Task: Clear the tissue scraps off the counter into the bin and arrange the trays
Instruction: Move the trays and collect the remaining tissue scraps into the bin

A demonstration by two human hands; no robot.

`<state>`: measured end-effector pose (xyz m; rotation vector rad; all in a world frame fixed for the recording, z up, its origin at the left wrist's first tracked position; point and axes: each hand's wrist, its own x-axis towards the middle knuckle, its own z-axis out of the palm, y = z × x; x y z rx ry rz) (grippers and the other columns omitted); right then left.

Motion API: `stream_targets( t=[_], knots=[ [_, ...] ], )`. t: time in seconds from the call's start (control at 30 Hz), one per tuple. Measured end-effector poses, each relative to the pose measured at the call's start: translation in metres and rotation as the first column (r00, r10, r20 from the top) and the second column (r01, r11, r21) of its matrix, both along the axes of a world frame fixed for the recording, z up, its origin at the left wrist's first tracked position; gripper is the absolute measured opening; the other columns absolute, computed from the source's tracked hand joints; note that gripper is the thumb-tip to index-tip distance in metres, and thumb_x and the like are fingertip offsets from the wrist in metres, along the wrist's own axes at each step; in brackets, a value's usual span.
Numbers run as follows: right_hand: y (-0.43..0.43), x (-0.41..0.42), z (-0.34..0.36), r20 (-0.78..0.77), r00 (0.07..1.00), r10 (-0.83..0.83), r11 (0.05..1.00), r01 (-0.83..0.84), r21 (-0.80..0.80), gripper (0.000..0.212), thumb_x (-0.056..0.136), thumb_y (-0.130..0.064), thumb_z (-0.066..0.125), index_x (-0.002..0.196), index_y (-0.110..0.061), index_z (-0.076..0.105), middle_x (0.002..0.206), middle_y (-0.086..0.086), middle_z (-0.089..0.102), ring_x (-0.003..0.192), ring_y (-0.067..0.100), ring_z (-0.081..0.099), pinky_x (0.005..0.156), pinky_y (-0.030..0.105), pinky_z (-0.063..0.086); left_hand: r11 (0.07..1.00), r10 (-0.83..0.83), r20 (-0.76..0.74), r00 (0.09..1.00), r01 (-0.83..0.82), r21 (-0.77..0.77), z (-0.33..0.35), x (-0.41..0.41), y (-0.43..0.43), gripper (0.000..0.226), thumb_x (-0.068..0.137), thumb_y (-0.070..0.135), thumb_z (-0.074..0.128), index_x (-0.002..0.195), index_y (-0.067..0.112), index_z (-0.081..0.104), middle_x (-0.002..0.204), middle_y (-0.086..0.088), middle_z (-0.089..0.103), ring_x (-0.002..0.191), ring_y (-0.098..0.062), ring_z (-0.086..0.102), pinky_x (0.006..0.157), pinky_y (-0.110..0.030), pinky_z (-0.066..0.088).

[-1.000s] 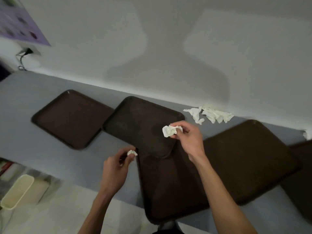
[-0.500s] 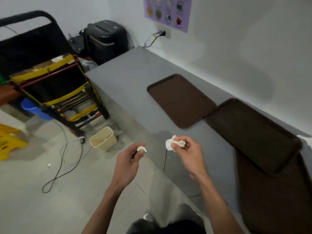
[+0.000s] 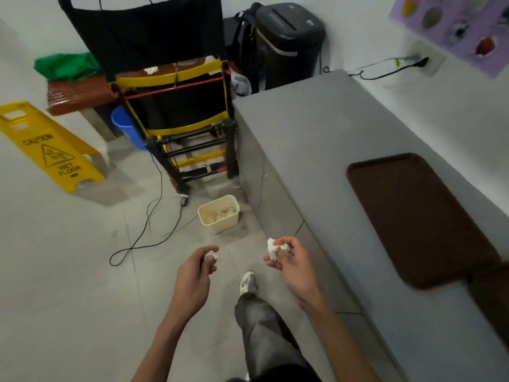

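My left hand [image 3: 196, 271] pinches a small white tissue scrap [image 3: 211, 255] over the floor. My right hand [image 3: 292, 264] holds a larger crumpled tissue scrap [image 3: 274, 248] beside the counter's front face. A cream bin [image 3: 219, 214] stands on the floor ahead of both hands, with white tissue inside it. One brown tray [image 3: 418, 216] lies on the grey counter [image 3: 316, 128] to my right; the edge of a second tray [image 3: 493, 293] shows at the far right.
A black and yellow cart [image 3: 176, 106] stands beyond the bin, a black cable [image 3: 148, 232] loops across the floor, a yellow wet-floor sign [image 3: 52, 150] stands at left. A black shredder [image 3: 286, 42] sits in the corner. My leg and shoe [image 3: 248, 282] are below.
The view has swung left from the counter and trays toward the floor and the bin. Both hands have kept their tissue scraps and now hang over the floor near the bin.
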<state>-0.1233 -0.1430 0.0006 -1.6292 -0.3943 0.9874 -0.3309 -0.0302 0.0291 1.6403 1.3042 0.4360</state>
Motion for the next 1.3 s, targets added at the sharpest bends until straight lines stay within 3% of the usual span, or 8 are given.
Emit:
stream_targets(
  t=[0.23, 0.4, 0.6, 0.7, 0.8, 1.03, 1.2, 1.3],
  knots=[
    [0.16, 0.019, -0.052, -0.04, 0.995, 0.096, 0.993, -0.098, -0.064, 0.012, 0.108, -0.006, 0.055, 0.109, -0.016, 0.062, 0.116, 0.006, 0.073, 0.096, 0.026, 0.08, 0.087, 0.041, 0.064, 0.993, 0.069, -0.139, 0.988, -0.081, -0.086, -0.065, 0.02, 0.132, 0.024, 0.11, 0.025, 0.045, 0.103, 0.027, 0.067, 0.084, 0.003, 0.068, 0.075, -0.011, 0.064, 0.069, -0.022, 0.048],
    [0.255, 0.028, -0.107, -0.062, 0.982, 0.18, 0.973, -0.187, -0.137, 0.013, 0.107, -0.01, 0.06, 0.11, -0.021, 0.067, 0.116, 0.009, 0.074, 0.096, 0.024, 0.08, 0.086, 0.04, 0.064, 0.989, 0.079, -0.212, 0.974, -0.103, -0.106, -0.12, 0.04, 0.211, 0.034, 0.112, 0.03, 0.039, 0.091, 0.018, 0.064, 0.076, 0.004, 0.062, 0.071, -0.011, 0.058, 0.061, -0.013, 0.038],
    [0.333, 0.038, -0.22, -0.069, 0.978, 0.195, 0.93, -0.207, -0.303, 0.018, 0.106, -0.015, 0.064, 0.12, -0.026, 0.068, 0.114, -0.001, 0.077, 0.088, 0.018, 0.08, 0.086, 0.041, 0.066, 0.988, 0.015, -0.27, 0.963, -0.056, -0.146, -0.234, 0.059, 0.288, 0.038, 0.109, 0.037, 0.047, 0.08, 0.02, 0.064, 0.08, 0.005, 0.064, 0.078, -0.017, 0.059, 0.074, -0.031, 0.038],
    [0.36, 0.04, -0.301, -0.023, 0.977, 0.21, 0.898, -0.203, -0.39, 0.015, 0.105, -0.017, 0.066, 0.117, -0.025, 0.07, 0.104, 0.0, 0.079, 0.08, 0.015, 0.08, 0.082, 0.042, 0.067, 0.988, -0.059, -0.314, 0.948, 0.01, -0.155, -0.305, 0.066, 0.322, 0.037, 0.107, 0.03, 0.054, 0.085, 0.011, 0.075, 0.076, 0.01, 0.058, 0.086, -0.02, 0.055, 0.079, -0.031, 0.038],
    [0.389, 0.046, -0.376, 0.027, 0.97, 0.24, 0.859, -0.199, -0.472, 0.016, 0.102, -0.016, 0.07, 0.113, -0.027, 0.074, 0.101, -0.001, 0.079, 0.077, 0.016, 0.079, 0.081, 0.043, 0.067, 0.977, -0.158, -0.37, 0.915, 0.092, -0.19, -0.383, 0.07, 0.353, 0.027, 0.103, 0.029, 0.063, 0.091, 0.012, 0.08, 0.091, -0.006, 0.075, 0.095, -0.029, 0.064, 0.084, -0.035, 0.046],
    [0.46, 0.063, -0.531, 0.177, 0.861, 0.476, 0.739, -0.283, -0.612, 0.022, 0.098, -0.02, 0.067, 0.112, -0.036, 0.075, 0.12, 0.008, 0.068, 0.097, 0.027, 0.074, 0.09, 0.04, 0.063, 0.966, -0.154, -0.407, 0.9, 0.05, -0.255, -0.516, 0.089, 0.412, 0.013, 0.085, 0.019, 0.082, 0.093, 0.016, 0.072, 0.083, -0.01, 0.075, 0.071, -0.024, 0.074, 0.076, -0.038, 0.061],
    [0.496, 0.072, -0.58, 0.237, 0.765, 0.599, 0.66, -0.304, -0.687, 0.027, 0.103, -0.019, 0.061, 0.122, -0.036, 0.071, 0.134, 0.009, 0.062, 0.121, 0.029, 0.062, 0.104, 0.034, 0.053, 0.973, -0.135, -0.449, 0.883, 0.033, -0.227, -0.574, 0.108, 0.441, 0.018, 0.081, 0.013, 0.078, 0.098, 0.017, 0.076, 0.094, -0.01, 0.077, 0.087, -0.028, 0.073, 0.083, -0.03, 0.056],
    [0.507, 0.075, -0.583, 0.256, 0.699, 0.667, 0.62, -0.332, -0.711, 0.052, 0.101, -0.007, 0.052, 0.144, -0.035, 0.059, 0.145, 0.011, 0.057, 0.128, 0.032, 0.058, 0.107, 0.037, 0.052, 0.961, -0.208, -0.456, 0.866, 0.093, -0.262, -0.589, 0.118, 0.447, 0.039, 0.083, 0.012, 0.075, 0.123, 0.014, 0.072, 0.114, -0.013, 0.074, 0.109, -0.032, 0.069, 0.092, -0.031, 0.051]
  ],
)
